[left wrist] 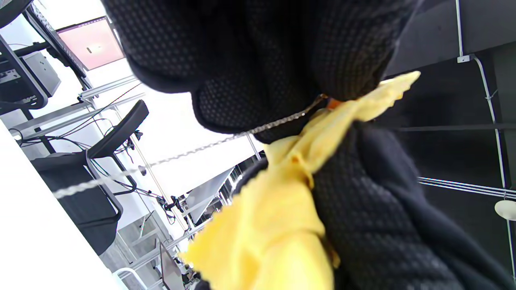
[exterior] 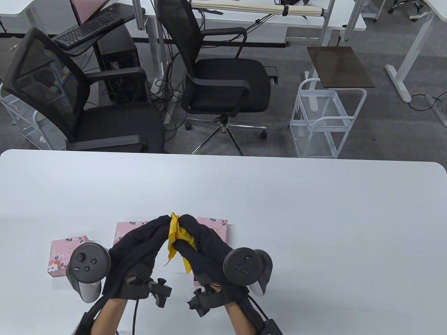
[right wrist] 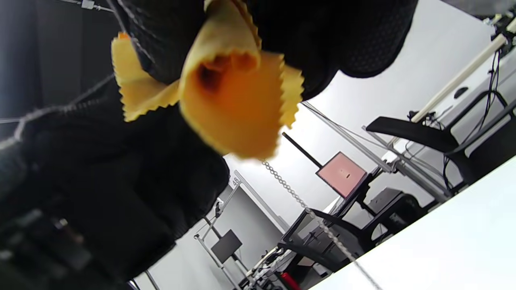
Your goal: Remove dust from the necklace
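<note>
Right hand (exterior: 206, 249) pinches yellow cloth (exterior: 176, 237) around the necklace chain (left wrist: 193, 152); left hand (exterior: 139, 251) fingertips pinch the chain too, lower centre of frame, raised above table (exterior: 314, 216). Pink boxes (exterior: 64, 256) behind.

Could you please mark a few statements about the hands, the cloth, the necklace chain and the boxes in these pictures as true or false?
1. The right hand grips a yellow cloth. True.
2. The cloth lies flat on the white table. False: it is held up between the two hands, above the table.
3. A thin silver necklace chain runs from the left hand into the cloth. True.
4. The pink floral boxes are stacked on a chair. False: they lie on the table behind the hands.
5. The hands are far apart. False: their fingertips meet at the cloth.
</note>
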Available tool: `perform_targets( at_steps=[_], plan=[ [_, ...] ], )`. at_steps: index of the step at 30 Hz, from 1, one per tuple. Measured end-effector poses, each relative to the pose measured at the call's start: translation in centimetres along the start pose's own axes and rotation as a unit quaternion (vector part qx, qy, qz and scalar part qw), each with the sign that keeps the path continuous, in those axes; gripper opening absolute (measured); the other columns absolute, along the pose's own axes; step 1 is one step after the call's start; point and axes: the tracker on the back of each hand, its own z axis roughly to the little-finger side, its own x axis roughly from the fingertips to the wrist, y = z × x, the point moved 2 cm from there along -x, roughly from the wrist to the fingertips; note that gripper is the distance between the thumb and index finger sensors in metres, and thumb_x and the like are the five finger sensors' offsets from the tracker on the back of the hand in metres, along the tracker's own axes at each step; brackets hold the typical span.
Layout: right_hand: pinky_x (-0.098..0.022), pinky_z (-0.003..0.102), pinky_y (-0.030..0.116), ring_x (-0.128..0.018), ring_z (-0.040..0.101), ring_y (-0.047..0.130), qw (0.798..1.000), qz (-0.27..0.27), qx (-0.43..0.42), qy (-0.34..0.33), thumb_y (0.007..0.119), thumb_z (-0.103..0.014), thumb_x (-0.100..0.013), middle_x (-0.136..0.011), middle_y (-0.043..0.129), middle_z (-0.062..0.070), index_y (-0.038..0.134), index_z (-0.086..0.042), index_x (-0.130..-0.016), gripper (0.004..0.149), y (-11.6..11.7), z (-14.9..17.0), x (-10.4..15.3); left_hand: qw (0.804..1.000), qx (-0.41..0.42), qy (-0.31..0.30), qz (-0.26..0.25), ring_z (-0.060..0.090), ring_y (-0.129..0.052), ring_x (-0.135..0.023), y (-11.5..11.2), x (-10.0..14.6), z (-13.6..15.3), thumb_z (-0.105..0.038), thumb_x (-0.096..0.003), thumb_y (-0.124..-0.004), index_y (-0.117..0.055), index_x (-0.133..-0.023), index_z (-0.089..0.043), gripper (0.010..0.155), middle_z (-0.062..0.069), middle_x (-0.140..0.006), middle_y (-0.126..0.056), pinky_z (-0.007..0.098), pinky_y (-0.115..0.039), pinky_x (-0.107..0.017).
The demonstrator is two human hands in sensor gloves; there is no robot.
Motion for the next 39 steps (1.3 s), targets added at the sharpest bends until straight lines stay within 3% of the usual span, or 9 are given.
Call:
perform_targets(
  at_steps=[9,16,27,39],
  plan=[
    [-0.06,0.057,0.071,-0.069,0.039,0.087,0.996,0.063,0.062,0.005,0.081,-0.04,-0.059,-0.088,0.082,0.017,0.056,-0.016,-0.112,0.063,0.3,-0.7,0.7,1.0,-0.011,-0.009,0.016,0.019,-0.1,-0.071,-1.0,0.4,-0.7,-0.045,-0.0532,-0.088,-0.092,-0.086,-0.028,0.037,-0.001,-0.079,-0.105,0.041,-0.087,-0.05],
    [-0.059,0.056,0.073,-0.064,0.037,0.089,0.991,0.106,0.079,0.02,0.083,-0.039,-0.058,-0.082,0.085,0.015,0.065,-0.017,-0.107,0.057,0.0,-0.7,1.0,0.997,0.042,0.009,0.067,0.026,-0.091,-0.082,-1.4,0.2,-0.2,-0.046,-0.0534,-0.088,-0.092,-0.086,-0.03,0.037,0.0,-0.087,-0.1,0.046,-0.081,-0.059],
    [-0.056,0.056,0.074,-0.061,0.036,0.09,0.978,0.146,0.144,0.021,0.081,-0.041,-0.06,-0.079,0.087,0.014,0.074,-0.018,-0.1,0.046,0.1,-0.8,1.4,0.999,0.005,0.002,0.041,0.03,-0.085,-0.087,-1.9,0.6,-0.4,-0.045,-0.0529,-0.088,-0.092,-0.086,-0.029,0.037,0.005,-0.094,-0.093,0.049,-0.077,-0.061],
    [-0.058,0.059,0.074,-0.067,0.042,0.09,0.988,0.106,0.112,0.032,0.075,-0.037,-0.064,-0.087,0.085,0.019,0.075,-0.018,-0.099,0.04,0.2,-0.5,1.1,1.0,-0.021,-0.014,0.012,0.031,-0.085,-0.086,-1.9,1.0,-0.6,-0.045,-0.0535,-0.088,-0.093,-0.086,-0.028,0.036,0.006,-0.094,-0.091,0.049,-0.077,-0.061]
  ],
)
